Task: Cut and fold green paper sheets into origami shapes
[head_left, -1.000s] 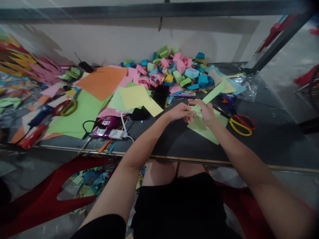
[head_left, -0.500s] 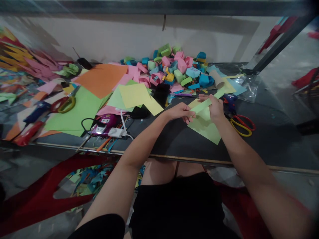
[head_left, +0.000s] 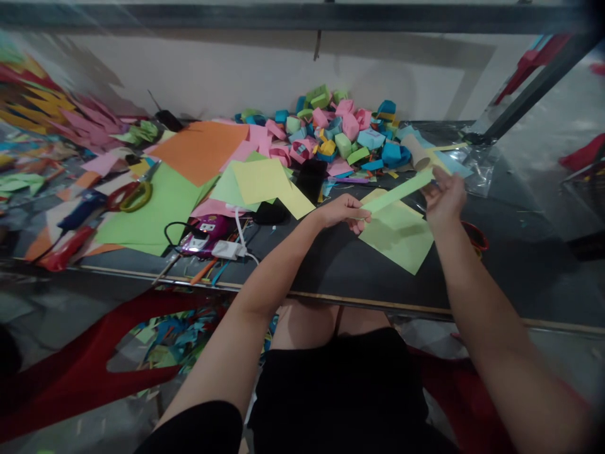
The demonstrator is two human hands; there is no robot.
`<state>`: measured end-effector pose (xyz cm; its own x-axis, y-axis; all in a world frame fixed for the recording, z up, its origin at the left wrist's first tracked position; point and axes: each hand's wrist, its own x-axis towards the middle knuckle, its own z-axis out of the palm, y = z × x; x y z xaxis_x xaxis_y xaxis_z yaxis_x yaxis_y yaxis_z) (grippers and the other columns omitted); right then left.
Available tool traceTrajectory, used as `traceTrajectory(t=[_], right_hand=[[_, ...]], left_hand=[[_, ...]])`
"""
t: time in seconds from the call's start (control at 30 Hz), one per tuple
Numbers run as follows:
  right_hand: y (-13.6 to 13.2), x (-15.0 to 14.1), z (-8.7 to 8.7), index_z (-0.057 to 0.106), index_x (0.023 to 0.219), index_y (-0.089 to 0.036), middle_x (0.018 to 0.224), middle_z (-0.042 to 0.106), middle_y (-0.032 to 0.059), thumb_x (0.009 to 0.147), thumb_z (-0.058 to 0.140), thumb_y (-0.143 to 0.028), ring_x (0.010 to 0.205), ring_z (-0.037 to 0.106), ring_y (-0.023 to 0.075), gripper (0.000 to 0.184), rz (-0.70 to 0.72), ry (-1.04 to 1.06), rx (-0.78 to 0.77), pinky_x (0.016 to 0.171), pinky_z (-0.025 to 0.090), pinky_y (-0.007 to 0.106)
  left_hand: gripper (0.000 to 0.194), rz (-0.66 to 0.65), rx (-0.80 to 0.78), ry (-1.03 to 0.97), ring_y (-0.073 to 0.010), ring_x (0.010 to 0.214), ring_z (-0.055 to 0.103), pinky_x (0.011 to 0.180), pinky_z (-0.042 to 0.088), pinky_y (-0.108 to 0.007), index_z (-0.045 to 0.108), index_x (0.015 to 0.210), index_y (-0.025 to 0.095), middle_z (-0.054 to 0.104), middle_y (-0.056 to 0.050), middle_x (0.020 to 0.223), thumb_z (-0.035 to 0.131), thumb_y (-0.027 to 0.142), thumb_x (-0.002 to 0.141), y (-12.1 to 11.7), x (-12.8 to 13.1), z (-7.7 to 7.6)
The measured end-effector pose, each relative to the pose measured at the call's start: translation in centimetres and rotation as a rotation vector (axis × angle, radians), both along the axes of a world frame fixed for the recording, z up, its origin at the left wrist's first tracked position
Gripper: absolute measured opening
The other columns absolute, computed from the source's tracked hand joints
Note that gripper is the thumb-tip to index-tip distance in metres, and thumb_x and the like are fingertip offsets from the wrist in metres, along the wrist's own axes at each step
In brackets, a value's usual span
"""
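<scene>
A light green paper strip stretches slantwise between my two hands, above the table. My left hand pinches its lower left end between thumb and fingers. At the upper right end, the fingers of my right hand are closed on the strip. Under it a pale green paper sheet lies flat on the dark table. A cardboard tube rests just beyond my right hand. Partly hidden by my right forearm are scissors with a red handle loop showing.
Folded paper pieces in several colours are heaped at the wall. Orange paper, green sheets and another pair of scissors lie left. A purple power strip with cables sits near the front edge. A metal bar crosses above.
My right hand has moved right to the far end of the strip, exposing more of its length and covering more of the scissors. My left hand keeps its hold.
</scene>
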<state>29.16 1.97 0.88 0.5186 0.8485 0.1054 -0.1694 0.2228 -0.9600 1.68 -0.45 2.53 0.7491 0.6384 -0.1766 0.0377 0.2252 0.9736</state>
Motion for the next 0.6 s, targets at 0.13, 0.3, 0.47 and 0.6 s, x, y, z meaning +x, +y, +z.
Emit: traceTrajectory(t=[0.13,0.3,0.47,0.6], right_hand=[[-1.3,-1.5,0.6,0.070,0.096,-0.020,0.096,0.077,0.0084,0.091,0.053,-0.074,0.046,0.054,0.0092,0.057,0.275,-0.104,-0.034,0.039,0.036,0.026],[-3.6,-6.7,0.6,0.073,0.084,-0.023,0.064,0.068,-0.0027,0.061,0.088,-0.068,0.038,0.046,0.0062,0.052,0.613,-0.131,-0.110,0.034,0.027,0.022],[-4.6,-6.7,0.9,0.078,0.085,-0.024,0.065,0.071,-0.0029,0.062,0.092,-0.059,0.043,0.045,0.0048,0.044,0.748,-0.052,-0.121,0.038,0.034,0.019],[-4.8,-6.6,1.2,0.080,0.094,-0.028,0.096,0.081,-0.0005,0.065,0.090,-0.057,0.048,0.045,0.0040,0.042,0.781,-0.033,-0.061,0.044,0.041,0.021]], left_hand=[[0.032,0.161,-0.053,-0.150,-0.0077,0.049,0.066,0.050,0.048,-0.016,0.071,0.080,0.011,0.070,-0.001,0.058,0.081,0.041,0.088,-0.1,0.9,-0.4],[0.028,0.134,-0.106,-0.135,-0.0112,0.053,0.069,0.051,0.050,-0.019,0.068,0.081,0.011,0.071,-0.003,0.062,0.077,0.036,0.091,-0.8,1.5,-0.4],[0.025,0.077,-0.097,-0.114,-0.0144,0.050,0.067,0.052,0.051,-0.023,0.067,0.070,0.011,0.067,-0.005,0.054,0.070,0.027,0.090,-0.8,1.6,-0.8],[0.038,0.035,-0.129,-0.133,-0.0102,0.037,0.048,0.057,0.055,-0.026,0.064,0.060,0.014,0.042,0.004,0.035,0.060,0.027,0.095,-0.8,1.9,-0.8]])
